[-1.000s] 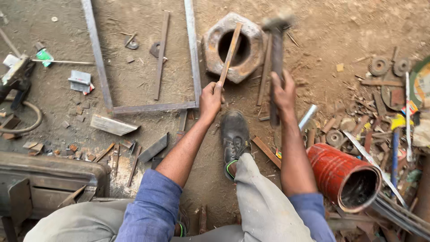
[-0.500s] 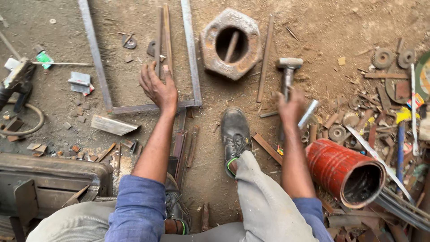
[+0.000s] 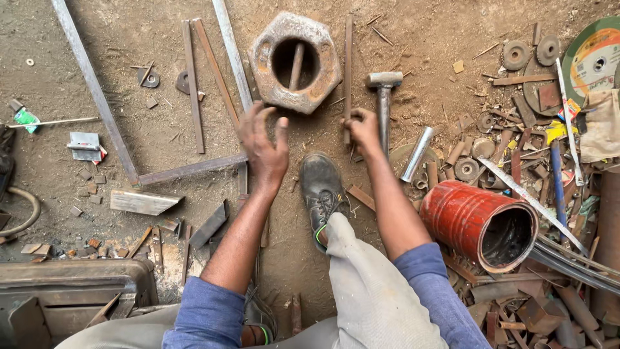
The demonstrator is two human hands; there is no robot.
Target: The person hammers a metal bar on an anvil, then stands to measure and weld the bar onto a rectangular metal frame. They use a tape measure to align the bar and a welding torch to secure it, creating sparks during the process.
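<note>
A big rusty hex nut lies on the dirt floor with a short rod leaning in its hole. My left hand hovers just below and left of the nut, fingers spread and holding nothing. My right hand is closed on the lower end of a thin flat metal bar that lies along the nut's right side. A hammer lies on the ground just to the right of that hand, head pointing away from me.
A welded angle-iron frame with loose flat strips lies to the left. My black shoe rests below the nut. At the right sit a red drum on its side, a silver tube, a green cutting disc and piled scrap.
My left hand moved from the strips in the frame toward the nut and is empty. My right hand laid the hammer on the ground and closed on the thin bar.
</note>
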